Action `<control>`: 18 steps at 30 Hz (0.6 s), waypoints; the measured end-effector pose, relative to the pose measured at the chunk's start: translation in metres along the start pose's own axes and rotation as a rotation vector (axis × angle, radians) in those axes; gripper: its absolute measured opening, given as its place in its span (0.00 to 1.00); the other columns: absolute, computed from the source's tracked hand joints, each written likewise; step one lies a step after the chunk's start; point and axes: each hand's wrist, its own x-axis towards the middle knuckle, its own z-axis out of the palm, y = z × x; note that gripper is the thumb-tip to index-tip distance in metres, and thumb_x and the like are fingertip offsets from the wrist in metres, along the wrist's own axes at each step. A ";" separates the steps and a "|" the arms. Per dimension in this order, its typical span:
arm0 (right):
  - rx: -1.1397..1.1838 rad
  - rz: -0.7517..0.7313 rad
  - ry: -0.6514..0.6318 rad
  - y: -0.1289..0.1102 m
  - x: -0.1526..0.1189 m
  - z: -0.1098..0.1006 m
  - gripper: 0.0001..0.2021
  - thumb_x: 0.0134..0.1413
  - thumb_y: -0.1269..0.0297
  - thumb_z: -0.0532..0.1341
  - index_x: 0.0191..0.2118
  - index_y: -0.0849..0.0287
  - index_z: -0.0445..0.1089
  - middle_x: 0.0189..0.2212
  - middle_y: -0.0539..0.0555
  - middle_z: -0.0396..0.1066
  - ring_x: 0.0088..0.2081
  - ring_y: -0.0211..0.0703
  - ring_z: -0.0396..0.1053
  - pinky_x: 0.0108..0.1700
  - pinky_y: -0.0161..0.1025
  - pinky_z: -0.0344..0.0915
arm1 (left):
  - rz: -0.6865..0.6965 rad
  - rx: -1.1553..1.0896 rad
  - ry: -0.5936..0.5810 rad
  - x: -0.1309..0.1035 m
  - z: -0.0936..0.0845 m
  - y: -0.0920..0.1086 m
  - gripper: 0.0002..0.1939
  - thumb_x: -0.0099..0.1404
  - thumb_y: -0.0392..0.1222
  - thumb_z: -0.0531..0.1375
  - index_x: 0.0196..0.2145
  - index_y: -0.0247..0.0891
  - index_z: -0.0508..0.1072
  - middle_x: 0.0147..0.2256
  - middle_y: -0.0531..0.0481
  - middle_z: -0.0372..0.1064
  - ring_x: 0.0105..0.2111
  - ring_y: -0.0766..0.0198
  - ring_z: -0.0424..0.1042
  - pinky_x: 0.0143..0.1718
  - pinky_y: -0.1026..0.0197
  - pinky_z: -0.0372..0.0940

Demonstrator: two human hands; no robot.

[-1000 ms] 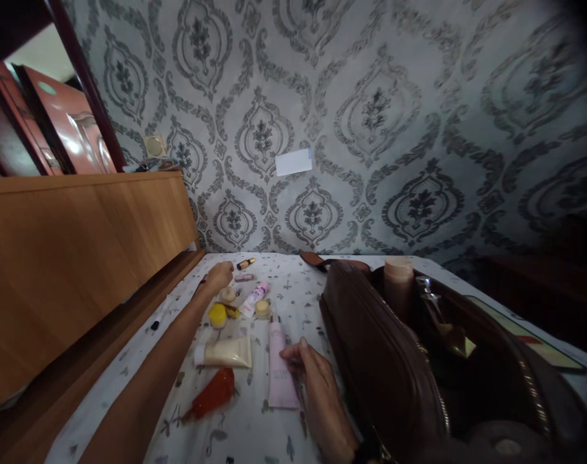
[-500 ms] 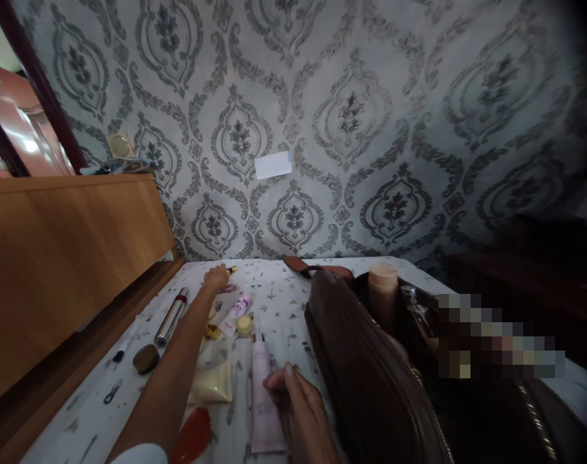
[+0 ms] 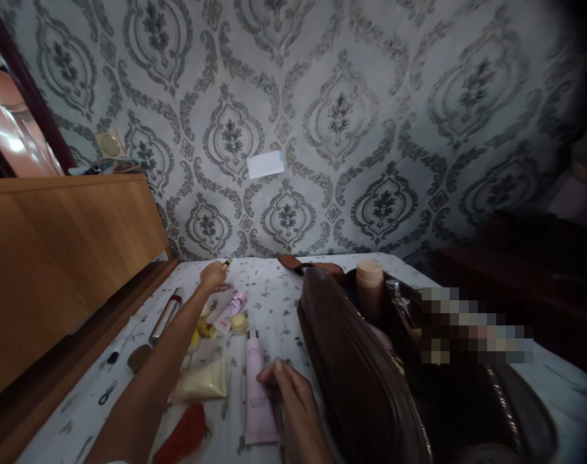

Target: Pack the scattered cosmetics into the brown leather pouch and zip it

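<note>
Stretched out to the far part of the table, my left hand [image 3: 213, 277] is closed on a small black-and-gold item [image 3: 227, 263], perhaps a cosmetic tube; its tip sticks out past the fingers. My right hand [image 3: 296, 399] hovers near me, fingers loosely bent and apart, fingertips over the edge of a pink cosmetic tube [image 3: 257, 399]; whether they touch it I cannot tell. Left of that tube lie a cream-coloured tube [image 3: 201, 381] and a red-orange object [image 3: 184, 435]. Farther off are a small white-and-pink tube [image 3: 230, 312] and a little yellow-lidded jar [image 3: 239, 323].
An open brown leather bag [image 3: 351, 361] stands at the right, holding a beige-capped bottle [image 3: 369, 290] and other items. On the left lie a silver cylinder [image 3: 165, 317] and a dark round lid [image 3: 139, 359]. A brown strap [image 3: 312, 265] lies behind the bag. A wooden cabinet [image 3: 66, 238] borders the left.
The view has shifted slightly, so everything sits a little farther left. My left hand still grips the small black-and-gold item, and my right hand stays beside the pink tube.
</note>
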 end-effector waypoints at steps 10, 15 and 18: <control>0.123 -0.086 -0.189 -0.034 -0.012 0.001 0.31 0.46 0.31 0.58 0.36 0.56 0.76 0.38 0.58 0.76 0.41 0.51 0.71 0.42 0.42 0.66 | 0.376 -0.808 -0.103 -0.196 -0.008 0.007 0.12 0.69 0.41 0.54 0.48 0.36 0.69 0.45 0.45 0.74 0.45 0.59 0.73 0.46 0.57 0.68; 0.416 0.070 -0.483 -0.043 -0.019 0.009 0.29 0.44 0.34 0.64 0.36 0.59 0.75 0.31 0.56 0.76 0.30 0.43 0.70 0.30 0.37 0.63 | 0.440 -1.243 -0.184 -0.262 0.005 0.012 0.16 0.63 0.49 0.62 0.44 0.37 0.71 0.42 0.46 0.71 0.45 0.56 0.70 0.49 0.55 0.65; 0.556 0.197 -0.544 -0.043 -0.020 0.011 0.23 0.38 0.43 0.72 0.33 0.59 0.74 0.26 0.51 0.73 0.26 0.37 0.67 0.27 0.33 0.61 | 0.462 -1.168 -0.057 -0.271 0.011 0.013 0.17 0.62 0.48 0.63 0.46 0.37 0.72 0.45 0.45 0.70 0.48 0.53 0.67 0.53 0.53 0.61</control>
